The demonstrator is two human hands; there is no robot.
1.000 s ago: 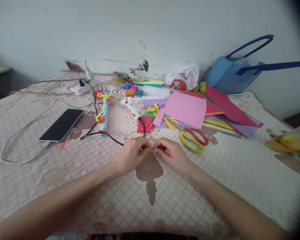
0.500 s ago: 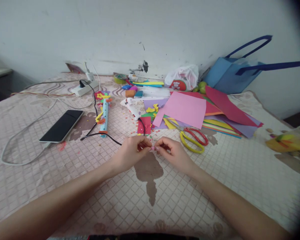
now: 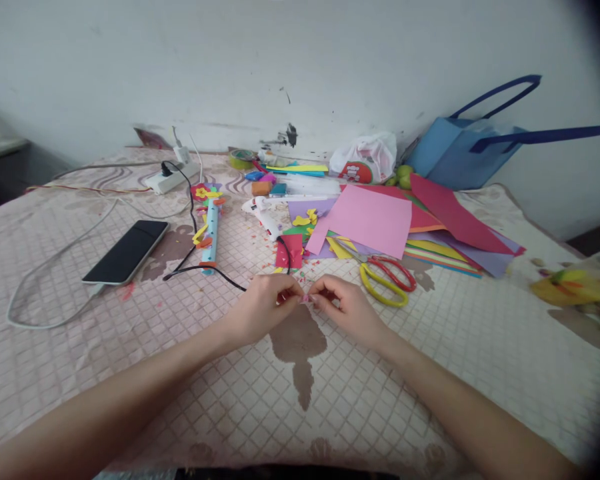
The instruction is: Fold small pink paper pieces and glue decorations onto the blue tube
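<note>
A tiny piece of pink paper (image 3: 306, 299) is pinched between my two hands, low over the middle of the table; its exact shape is mostly hidden by fingertips. My left hand (image 3: 267, 307) grips it from the left, thumb and forefinger closed. From the right, my right hand (image 3: 349, 308) pinches the same piece. Just beyond my right hand lie scissors (image 3: 386, 283) with red and yellow handles. A red paper square (image 3: 289, 251) and small scraps lie past my fingertips. Behind them is a white glue gun (image 3: 265, 219) with a black cord.
At the left are a phone (image 3: 127, 253) on a white cable and a power strip (image 3: 173, 179). A decorated light-blue strip (image 3: 210, 230) stands nearer the middle. Coloured paper sheets (image 3: 367, 217) spread right of centre, before a blue bag (image 3: 463, 153). A yellow bundle (image 3: 575, 287) sits far right.
Both hands stay at nearly the same spot, with the fingers shifting slightly on the pink paper. The camera view has moved a little; the other things lie as before.
</note>
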